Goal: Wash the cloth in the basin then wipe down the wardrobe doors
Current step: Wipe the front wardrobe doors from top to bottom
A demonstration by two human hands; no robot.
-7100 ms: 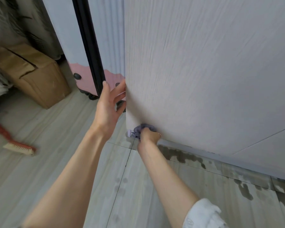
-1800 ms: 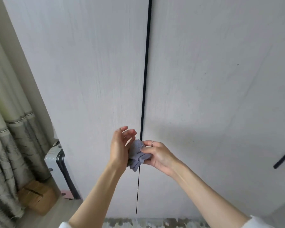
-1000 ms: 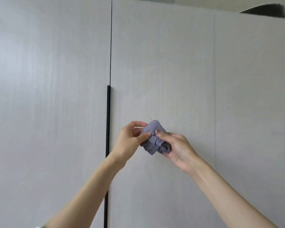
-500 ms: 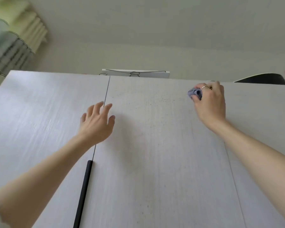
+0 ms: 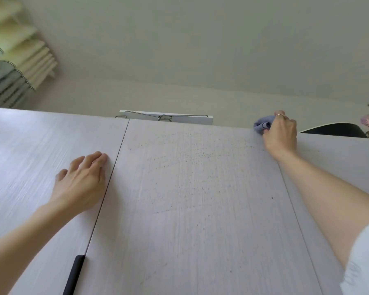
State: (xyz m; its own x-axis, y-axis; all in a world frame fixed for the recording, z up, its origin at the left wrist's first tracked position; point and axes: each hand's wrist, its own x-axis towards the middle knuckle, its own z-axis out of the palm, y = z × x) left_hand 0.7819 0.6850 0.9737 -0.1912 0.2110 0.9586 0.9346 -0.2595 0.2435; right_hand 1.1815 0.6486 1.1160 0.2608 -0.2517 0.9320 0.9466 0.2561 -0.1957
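Observation:
I look up at the pale wood-grain wardrobe doors (image 5: 190,199). My right hand (image 5: 280,133) grips the bunched purple cloth (image 5: 261,125) and presses it against the top right corner of the middle door, at its upper edge. My left hand (image 5: 81,182) rests flat with relaxed fingers on the left door, just left of the seam between the doors. Fine dark specks dot the upper part of the middle door.
A black vertical handle (image 5: 74,275) runs along the seam at the bottom left. A white board with a wire hanger (image 5: 165,118) lies on the wardrobe top. A dark curved object (image 5: 337,129) and something pink sit at the top right. Curtains (image 5: 13,67) hang at upper left.
My right hand has carried the cloth further up to the door's top edge. My left hand has settled flat on the left door. The view has tilted slightly higher.

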